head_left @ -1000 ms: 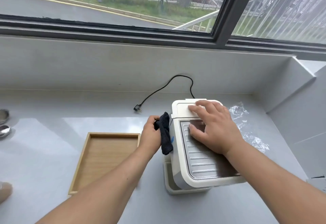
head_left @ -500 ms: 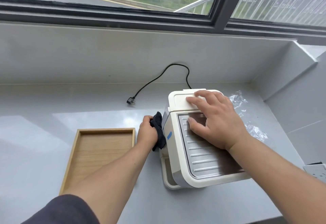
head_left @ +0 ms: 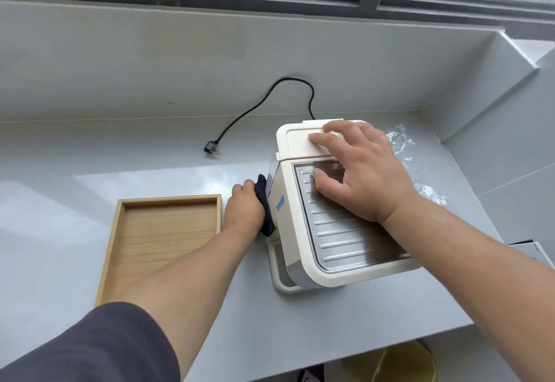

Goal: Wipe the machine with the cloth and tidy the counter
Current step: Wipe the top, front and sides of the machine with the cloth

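A cream-white machine (head_left: pixel 300 249) with a ribbed metal top plate stands on the grey counter (head_left: pixel 90 165). My right hand (head_left: pixel 360 171) lies flat on its top, fingers spread over the lid and plate. My left hand (head_left: pixel 243 210) presses a dark cloth (head_left: pixel 265 201) against the machine's left side, low down near a blue tape mark. Most of the cloth is hidden between hand and machine.
An empty wooden tray (head_left: pixel 162 231) lies just left of my left hand. The machine's black cord and unplugged plug (head_left: pixel 211 148) trail on the counter behind. Crumpled clear plastic (head_left: pixel 420 183) lies to the right. The wall corner closes in at right; the counter's front edge is near.
My left hand has slid the cloth down the machine's left side, from near the top to low on it. The right hand stays on top. The camera has tipped downward.
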`<state>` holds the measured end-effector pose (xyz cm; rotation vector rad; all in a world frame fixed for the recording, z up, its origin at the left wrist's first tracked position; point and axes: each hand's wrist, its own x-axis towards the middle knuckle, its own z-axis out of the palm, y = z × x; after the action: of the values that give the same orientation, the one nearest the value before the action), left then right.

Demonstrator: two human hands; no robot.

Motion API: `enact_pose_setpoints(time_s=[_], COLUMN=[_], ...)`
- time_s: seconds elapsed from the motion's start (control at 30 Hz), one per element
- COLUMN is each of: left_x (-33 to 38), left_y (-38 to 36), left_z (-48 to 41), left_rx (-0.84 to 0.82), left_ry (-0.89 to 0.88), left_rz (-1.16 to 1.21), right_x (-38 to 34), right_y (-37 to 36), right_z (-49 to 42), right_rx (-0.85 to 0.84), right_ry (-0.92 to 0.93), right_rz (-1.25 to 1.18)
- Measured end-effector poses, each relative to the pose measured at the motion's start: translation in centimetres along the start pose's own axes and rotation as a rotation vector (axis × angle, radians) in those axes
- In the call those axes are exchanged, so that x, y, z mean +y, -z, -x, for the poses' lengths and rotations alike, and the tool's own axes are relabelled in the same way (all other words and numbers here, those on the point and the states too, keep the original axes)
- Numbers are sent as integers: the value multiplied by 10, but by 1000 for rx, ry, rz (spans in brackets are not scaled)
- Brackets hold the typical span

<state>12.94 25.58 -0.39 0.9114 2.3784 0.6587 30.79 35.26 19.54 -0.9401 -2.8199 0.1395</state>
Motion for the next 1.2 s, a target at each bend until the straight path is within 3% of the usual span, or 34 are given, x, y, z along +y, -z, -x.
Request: enact_pose_setpoints(time_s=[0.73,1.2], left_x=[5,16], left_y=[-10,-31], left_z=[125,173], left_rx=[-109,-62], left_ry=[93,225], left_rz=[-16,-123], right_x=[3,9], right_y=[4,5], right_z=[5,8], right_rx=[15,54], right_ry=[25,57], right_rz=[-49,-156])
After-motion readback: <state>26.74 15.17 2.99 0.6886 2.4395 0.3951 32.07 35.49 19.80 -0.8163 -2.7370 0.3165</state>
